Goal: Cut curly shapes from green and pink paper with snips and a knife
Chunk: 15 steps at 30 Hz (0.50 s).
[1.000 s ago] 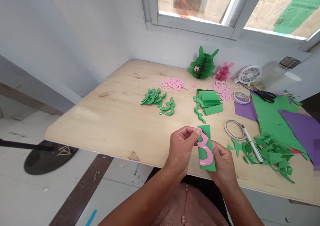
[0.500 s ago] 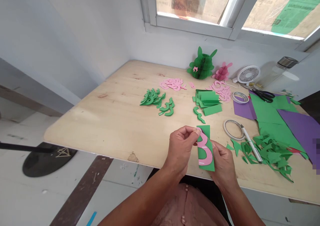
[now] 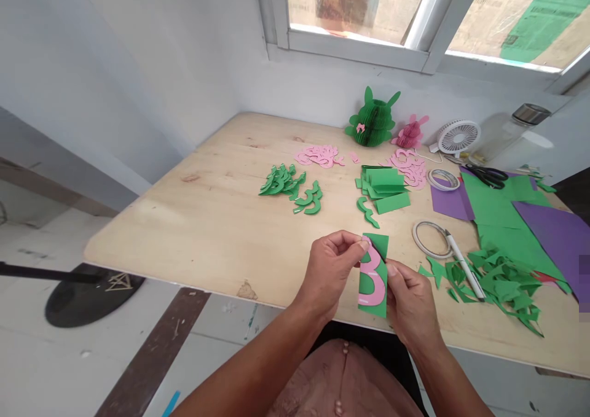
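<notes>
both hands pinch a green paper strip (image 3: pixel 374 282) with a pink cutout (image 3: pixel 372 276) over the worktop's (image 3: pixel 207 220) near edge, left hand (image 3: pixel 329 269) at its top, right hand (image 3: pixel 410 303) beside it; thin, floppy, tearable paper, seemingly best held by its edges.

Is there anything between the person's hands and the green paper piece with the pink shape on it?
Nothing visible. The left hand pinches the top of the green paper rectangle, where the pink curly paper cutout lies on it, and the right hand grips its right edge.
</notes>
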Motion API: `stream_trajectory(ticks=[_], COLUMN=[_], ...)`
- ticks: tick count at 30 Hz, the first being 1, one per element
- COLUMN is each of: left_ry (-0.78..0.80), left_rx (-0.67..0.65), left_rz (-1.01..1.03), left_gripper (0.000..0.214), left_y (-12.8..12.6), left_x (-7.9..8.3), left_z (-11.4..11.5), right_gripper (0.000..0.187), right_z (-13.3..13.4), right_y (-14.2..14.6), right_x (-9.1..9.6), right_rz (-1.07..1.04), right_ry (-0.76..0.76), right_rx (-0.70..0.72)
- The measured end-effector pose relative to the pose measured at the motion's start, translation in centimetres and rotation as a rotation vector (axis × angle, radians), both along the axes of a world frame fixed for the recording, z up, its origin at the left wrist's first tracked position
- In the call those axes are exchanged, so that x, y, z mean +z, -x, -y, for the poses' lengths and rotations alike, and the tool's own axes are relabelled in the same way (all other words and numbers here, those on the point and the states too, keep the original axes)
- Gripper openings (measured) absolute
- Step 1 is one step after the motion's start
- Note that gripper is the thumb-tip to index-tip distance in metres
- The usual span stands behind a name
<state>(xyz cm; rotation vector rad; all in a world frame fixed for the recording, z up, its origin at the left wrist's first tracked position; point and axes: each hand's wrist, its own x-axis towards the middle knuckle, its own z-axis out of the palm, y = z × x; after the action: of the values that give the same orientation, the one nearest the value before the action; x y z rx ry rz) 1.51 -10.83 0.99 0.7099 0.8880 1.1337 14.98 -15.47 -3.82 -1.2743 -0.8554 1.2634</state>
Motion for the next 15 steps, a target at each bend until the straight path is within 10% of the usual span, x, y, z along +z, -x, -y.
stream_trajectory(ticks=[15], left_ry=[0.001], left_rx=[-0.005], left_rz=[-0.003], left_gripper=[0.019], left_y=[-0.03], left_x=[0.70], left_z=[0.01], right_gripper=[0.035], right_z=[0.17], right_y=[0.45], right_x=[0.84], right_rz=[-0.002], right_ry=[0.028], right_rx=[-0.015])
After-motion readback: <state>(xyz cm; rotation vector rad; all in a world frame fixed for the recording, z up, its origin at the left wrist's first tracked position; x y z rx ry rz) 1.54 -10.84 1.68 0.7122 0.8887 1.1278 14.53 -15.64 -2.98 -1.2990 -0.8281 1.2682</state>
